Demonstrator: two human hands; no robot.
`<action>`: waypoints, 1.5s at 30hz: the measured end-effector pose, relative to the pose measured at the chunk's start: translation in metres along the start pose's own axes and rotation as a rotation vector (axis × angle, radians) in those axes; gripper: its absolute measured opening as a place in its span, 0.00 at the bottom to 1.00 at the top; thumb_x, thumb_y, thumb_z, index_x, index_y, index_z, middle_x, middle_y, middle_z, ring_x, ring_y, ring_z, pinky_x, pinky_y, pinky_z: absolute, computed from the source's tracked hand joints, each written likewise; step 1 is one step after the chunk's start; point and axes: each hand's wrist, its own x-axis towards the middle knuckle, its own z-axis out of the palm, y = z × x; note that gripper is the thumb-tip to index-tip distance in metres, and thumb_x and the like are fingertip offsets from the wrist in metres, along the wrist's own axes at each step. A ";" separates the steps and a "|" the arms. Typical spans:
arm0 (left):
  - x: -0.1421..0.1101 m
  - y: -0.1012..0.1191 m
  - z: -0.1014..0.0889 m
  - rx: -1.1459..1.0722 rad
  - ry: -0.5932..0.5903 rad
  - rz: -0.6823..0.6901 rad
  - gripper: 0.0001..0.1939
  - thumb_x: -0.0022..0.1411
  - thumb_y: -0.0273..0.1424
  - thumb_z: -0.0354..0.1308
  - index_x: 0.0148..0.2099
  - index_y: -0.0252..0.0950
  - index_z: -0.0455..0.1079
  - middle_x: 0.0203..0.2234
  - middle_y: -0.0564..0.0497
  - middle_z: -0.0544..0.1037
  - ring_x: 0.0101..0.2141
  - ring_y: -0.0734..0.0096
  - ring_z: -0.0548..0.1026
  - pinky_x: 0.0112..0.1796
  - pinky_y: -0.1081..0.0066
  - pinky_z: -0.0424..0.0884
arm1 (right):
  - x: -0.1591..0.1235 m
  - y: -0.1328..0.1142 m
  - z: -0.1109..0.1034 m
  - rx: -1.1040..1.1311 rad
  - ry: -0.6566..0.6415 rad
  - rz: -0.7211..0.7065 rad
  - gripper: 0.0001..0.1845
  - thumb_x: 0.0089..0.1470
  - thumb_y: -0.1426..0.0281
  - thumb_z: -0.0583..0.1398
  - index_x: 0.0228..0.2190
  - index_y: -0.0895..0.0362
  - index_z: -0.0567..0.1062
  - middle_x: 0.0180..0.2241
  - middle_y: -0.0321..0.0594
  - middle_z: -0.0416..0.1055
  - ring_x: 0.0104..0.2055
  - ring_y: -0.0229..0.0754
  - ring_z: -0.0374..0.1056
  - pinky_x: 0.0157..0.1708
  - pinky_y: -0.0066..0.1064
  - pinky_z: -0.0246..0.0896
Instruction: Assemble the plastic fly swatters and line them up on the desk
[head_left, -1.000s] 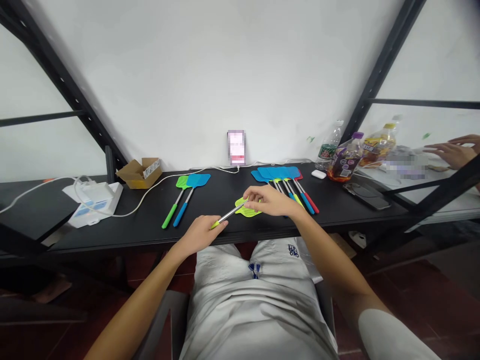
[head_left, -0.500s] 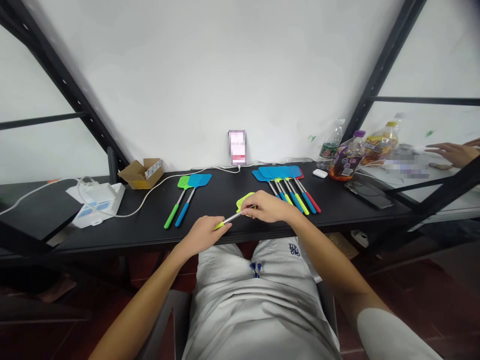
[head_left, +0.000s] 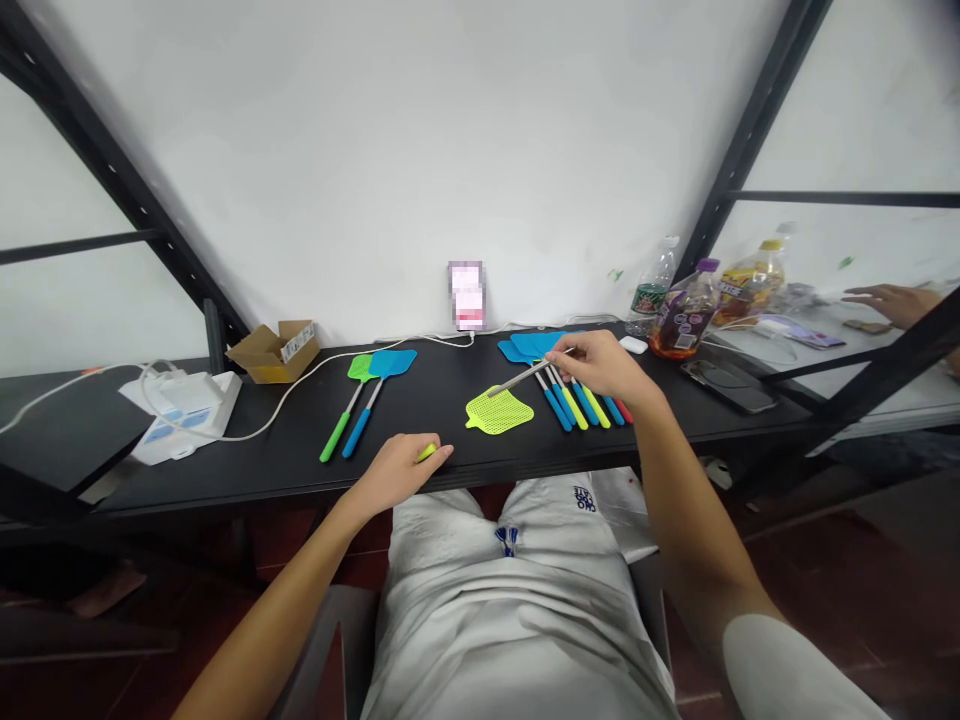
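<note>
My left hand (head_left: 397,472), near the table's front edge, is closed around a yellow-green fly swatter handle (head_left: 427,452); only its tip shows. Up to the right, my right hand (head_left: 604,365) pinches one end of a silver metal rod (head_left: 521,378). The rod slants down to the left, apart from the handle, its free end over a yellow-green perforated swatter head (head_left: 501,414) on the black table (head_left: 442,400). Beneath my right hand lie several swatters with blue heads (head_left: 529,346), partly hidden. A green swatter (head_left: 335,436) and a blue swatter (head_left: 357,432) lie to the left.
A phone (head_left: 467,296) leans on the wall, with a white cable running left. At the left are an open cardboard box (head_left: 274,355) and a white power strip (head_left: 184,410). Bottles (head_left: 684,310), a white case (head_left: 634,344) and a dark phone (head_left: 727,386) sit right. Another person's hand (head_left: 896,305) shows beyond.
The silver rod has come away from the handle and moved right and up in my right hand. The yellow-green head is now uncovered. My left hand has stayed with the handle.
</note>
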 end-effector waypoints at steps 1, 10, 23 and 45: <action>0.000 0.000 0.000 0.002 0.001 0.001 0.24 0.69 0.46 0.48 0.24 0.38 0.51 0.19 0.57 0.58 0.24 0.73 0.56 0.28 0.70 0.49 | 0.000 0.001 -0.001 0.015 0.006 0.009 0.16 0.59 0.59 0.60 0.28 0.57 0.78 0.19 0.37 0.73 0.23 0.41 0.69 0.27 0.31 0.59; 0.001 0.001 0.001 0.017 0.007 -0.001 0.24 0.68 0.46 0.49 0.24 0.38 0.53 0.19 0.57 0.60 0.24 0.73 0.57 0.28 0.70 0.50 | 0.005 0.007 0.006 0.031 0.196 -0.010 0.09 0.52 0.63 0.66 0.29 0.58 0.80 0.25 0.40 0.77 0.29 0.43 0.72 0.31 0.33 0.64; 0.000 0.000 0.001 0.023 0.016 0.000 0.23 0.68 0.45 0.49 0.24 0.38 0.56 0.18 0.57 0.61 0.23 0.73 0.57 0.28 0.70 0.50 | 0.020 0.012 0.029 0.424 0.456 0.011 0.20 0.60 0.49 0.57 0.31 0.53 0.70 0.29 0.39 0.72 0.33 0.42 0.69 0.37 0.34 0.66; 0.000 -0.002 0.002 0.015 0.016 -0.002 0.24 0.69 0.46 0.49 0.24 0.38 0.54 0.18 0.57 0.60 0.24 0.73 0.57 0.28 0.70 0.50 | 0.019 -0.007 0.029 1.378 0.117 0.266 0.29 0.60 0.52 0.51 0.17 0.51 0.44 0.14 0.25 0.34 0.15 0.31 0.29 0.13 0.27 0.30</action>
